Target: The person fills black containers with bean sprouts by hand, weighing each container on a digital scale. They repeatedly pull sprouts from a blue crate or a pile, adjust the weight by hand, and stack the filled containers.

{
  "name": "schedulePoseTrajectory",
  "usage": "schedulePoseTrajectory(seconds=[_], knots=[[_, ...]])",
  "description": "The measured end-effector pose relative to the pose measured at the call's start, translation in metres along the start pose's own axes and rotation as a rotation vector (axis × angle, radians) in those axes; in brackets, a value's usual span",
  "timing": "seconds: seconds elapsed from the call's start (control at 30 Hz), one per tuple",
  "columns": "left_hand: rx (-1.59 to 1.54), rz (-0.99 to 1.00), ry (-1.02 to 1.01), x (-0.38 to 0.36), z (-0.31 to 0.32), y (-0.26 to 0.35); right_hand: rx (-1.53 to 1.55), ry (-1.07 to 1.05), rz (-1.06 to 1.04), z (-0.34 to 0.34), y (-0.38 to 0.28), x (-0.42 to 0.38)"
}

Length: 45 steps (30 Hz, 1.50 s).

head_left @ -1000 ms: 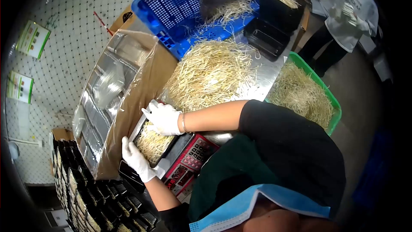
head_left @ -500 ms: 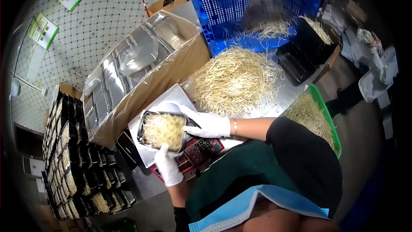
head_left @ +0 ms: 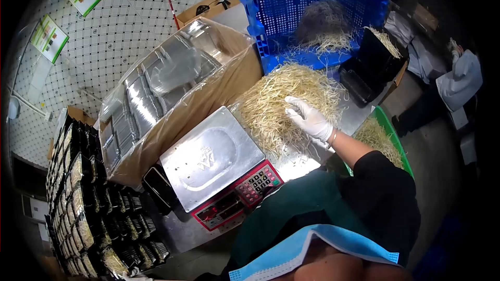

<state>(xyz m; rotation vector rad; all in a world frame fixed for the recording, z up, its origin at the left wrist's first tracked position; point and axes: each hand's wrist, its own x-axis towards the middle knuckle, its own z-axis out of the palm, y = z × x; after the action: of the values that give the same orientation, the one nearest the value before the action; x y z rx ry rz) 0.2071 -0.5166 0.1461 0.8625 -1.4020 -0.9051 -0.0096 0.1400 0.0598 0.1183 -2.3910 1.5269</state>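
My right hand [head_left: 311, 118], in a white glove, is over the pile of pale bean sprouts [head_left: 265, 93], its fingers apart and seemingly touching the top strands. My left hand [head_left: 134, 275], also gloved, shows only in part at the bottom edge, beside the stacked black trays of sprouts [head_left: 78, 213]. Its fingers are too hidden to tell what they hold. Between the hands stands a scale [head_left: 213, 156] with a bare metal plate and a red keypad panel.
A lined carton of clear plastic lids [head_left: 172, 67] stands behind the scale. A blue crate [head_left: 271, 21] with sprouts is at the back. Black trays [head_left: 359, 80] lie right of the pile, near a green bin [head_left: 388, 130] of sprouts. A co-worker [head_left: 458, 83] is at far right.
The sprout-filled black tray, held by both hands on the scale before, is off it. My left hand has moved down-left to the stacks; my right hand has moved up-right to the pile.
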Motion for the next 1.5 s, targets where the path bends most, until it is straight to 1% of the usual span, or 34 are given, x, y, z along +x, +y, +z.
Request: schedulePoseTrajectory(seconds=[0.13,0.17,0.2,0.27,0.37,0.4,0.43,0.47,0.53,0.57,0.6,0.63,0.67,0.7,0.73,0.77,0.8,0.87,0.9,0.93,0.97,1.0,1.03,1.07,1.13,1.2,1.27,1.3,1.33,1.37,1.4,1.43,1.47,1.5], knots=[[-0.021,-0.111,-0.014,0.004,0.005,0.001,-0.136,-0.087,0.016,-0.007,-0.015,-0.004],[-0.033,-0.136,-0.021,0.006,0.006,0.001,-0.108,-0.148,0.165,-0.015,-0.020,-0.002],[-0.047,-0.160,-0.032,0.010,0.006,0.001,-0.242,-0.100,0.149,-0.026,-0.034,-0.003],[-0.097,-0.210,-0.060,0.021,0.003,0.000,-0.412,0.159,-0.082,-0.046,-0.012,0.002],[-0.237,-0.356,-0.168,0.042,0.006,0.003,-0.748,0.509,-0.085,-0.108,0.001,0.015],[-0.257,-0.414,-0.190,0.046,0.010,0.002,-0.948,0.592,0.055,-0.130,0.008,0.015],[-0.193,-0.295,-0.242,0.048,0.006,-0.009,-1.018,0.658,0.163,-0.148,0.025,0.012],[-0.039,-0.396,-0.150,0.051,0.003,-0.012,-1.103,0.616,0.211,-0.172,0.052,0.005],[0.153,-0.297,0.137,0.031,0.019,0.015,-1.276,0.437,0.460,-0.200,0.091,-0.002],[0.058,-0.290,0.081,0.042,0.005,0.002,-1.265,0.276,0.659,-0.198,0.076,-0.002],[-0.048,-0.282,-0.002,0.051,0.009,-0.010,-1.286,0.181,0.654,-0.203,0.084,-0.004],[0.011,-0.335,0.115,0.036,0.016,0.010,-1.261,0.164,0.618,-0.204,0.083,-0.009],[0.021,-0.105,0.051,0.027,0.014,0.006,-1.325,0.137,0.587,-0.208,0.091,-0.010],[0.162,-0.104,0.100,0.023,0.011,0.009,-1.365,0.137,0.596,-0.207,0.087,-0.009],[0.202,-0.160,0.332,0.024,0.014,0.011,-1.360,0.165,0.581,-0.207,0.094,-0.009],[0.188,-0.019,0.395,0.012,0.008,0.010,-1.321,0.172,0.593,-0.207,0.098,-0.008],[0.204,0.024,0.420,0.007,0.000,0.009,-1.281,0.178,0.601,-0.206,0.100,-0.006],[0.173,0.188,0.425,-0.027,0.003,0.025,-1.229,0.238,0.629,-0.205,0.089,-0.004],[-0.132,0.284,0.268,-0.026,0.006,0.011,-1.195,0.274,0.645,-0.206,0.081,-0.005],[-0.433,0.372,0.107,-0.036,0.013,0.019,-1.144,0.372,0.609,-0.207,0.082,-0.006],[-0.243,0.295,0.050,-0.049,0.022,0.027,-1.099,0.447,0.561,-0.208,0.082,-0.007],[-0.049,0.222,-0.003,-0.085,0.043,0.071,-1.052,0.517,0.508,-0.208,0.082,-0.007],[-0.230,0.164,-0.142,-0.098,0.054,0.081,-1.075,0.563,0.420,-0.212,0.085,-0.007],[-0.245,0.210,-0.229,-0.107,0.067,0.082,-1.146,0.537,0.372,-0.216,0.081,-0.007],[-0.537,0.147,-0.339,-0.132,0.091,0.098,-1.014,0.606,0.024,-0.214,0.070,-0.013],[-0.564,0.068,-0.502,-0.162,0.118,0.114,-0.849,0.464,-0.361,-0.190,0.011,-0.005],[-0.365,0.093,-0.860,-0.207,0.145,0.136,-0.628,0.179,-0.642,-0.153,-0.033,0.009],[-0.548,-0.091,-1.051,-0.241,0.157,0.151,-0.658,0.046,-0.763,-0.127,-0.037,0.015],[-0.406,-0.136,-1.195,-0.270,0.166,0.171,-0.468,-0.104,-0.788,-0.093,-0.048,0.019],[-0.543,-0.266,-1.321,-0.295,0.178,0.140,-0.441,-0.220,-0.847,-0.058,-0.052,0.018],[-0.737,-0.576,-1.400,-0.322,0.178,0.133,-0.405,-0.337,-0.910,-0.025,-0.056,0.016],[-0.657,-0.781,-1.239,-0.349,0.171,0.157,-0.411,-0.407,-0.942,0.004,-0.066,0.009],[-0.521,-0.890,-1.297,-0.348,0.167,0.185,-0.418,-0.475,-0.972,0.025,-0.072,0.001],[-0.503,-0.859,-1.204,-0.341,0.171,0.174,-0.359,-0.467,-1.010,0.027,-0.082,0.000]])
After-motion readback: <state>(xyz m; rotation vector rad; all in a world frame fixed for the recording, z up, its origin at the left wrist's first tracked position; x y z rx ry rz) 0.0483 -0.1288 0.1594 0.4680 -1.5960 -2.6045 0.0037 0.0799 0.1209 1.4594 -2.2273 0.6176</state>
